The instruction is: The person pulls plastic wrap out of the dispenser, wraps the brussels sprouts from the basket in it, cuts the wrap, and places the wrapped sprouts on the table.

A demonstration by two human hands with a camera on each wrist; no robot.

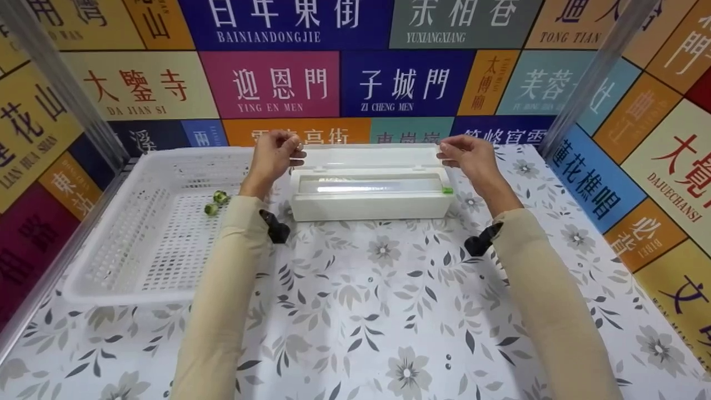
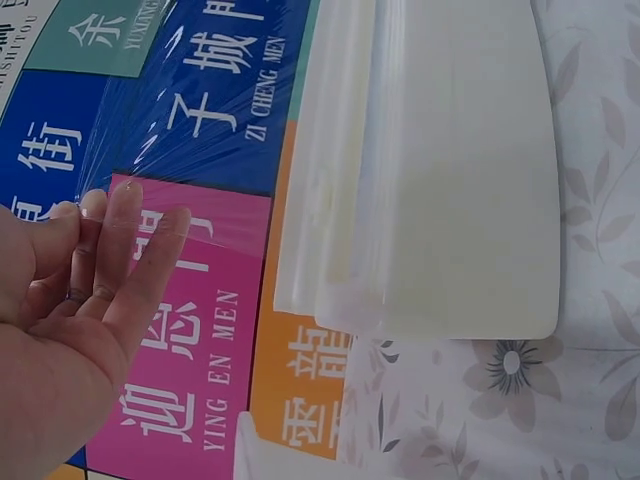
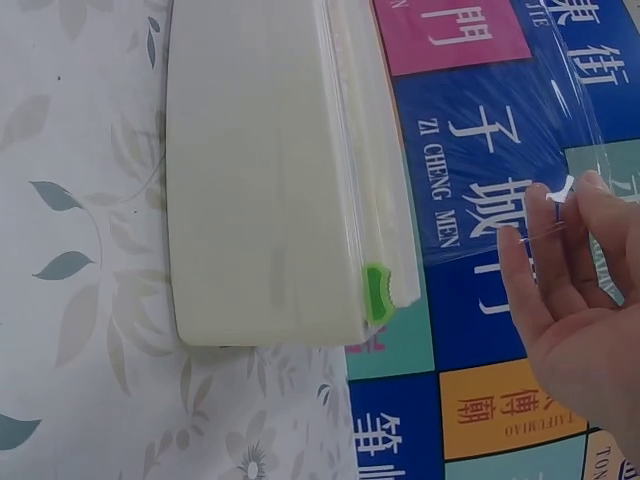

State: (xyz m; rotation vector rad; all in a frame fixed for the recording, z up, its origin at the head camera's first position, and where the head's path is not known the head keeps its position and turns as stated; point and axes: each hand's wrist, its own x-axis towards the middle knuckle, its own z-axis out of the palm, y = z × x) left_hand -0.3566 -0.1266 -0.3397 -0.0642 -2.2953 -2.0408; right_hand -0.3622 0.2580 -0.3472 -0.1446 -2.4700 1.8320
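A white cling film dispenser box (image 1: pixel 371 206) lies on the table with its lid (image 1: pixel 366 155) raised. A roll (image 1: pixel 366 186) shows inside it, and a green slide cutter (image 1: pixel 447 190) sits at its right end. Clear cling film (image 2: pixel 215 130) stretches between the two hands above the box. My left hand (image 1: pixel 276 155) pinches one corner of the film between thumb and fingertips. On the other side my right hand (image 1: pixel 472 161) pinches the opposite corner, its other fingers spread, as the right wrist view shows with the film (image 3: pixel 530 130).
A white perforated plastic basket (image 1: pixel 125 278) stands to the left, with small green-and-white pieces (image 1: pixel 216 203) of vegetable in it. A floral cloth (image 1: pixel 361 316) covers the table. Panels with printed signs (image 1: pixel 269 83) enclose the back and sides.
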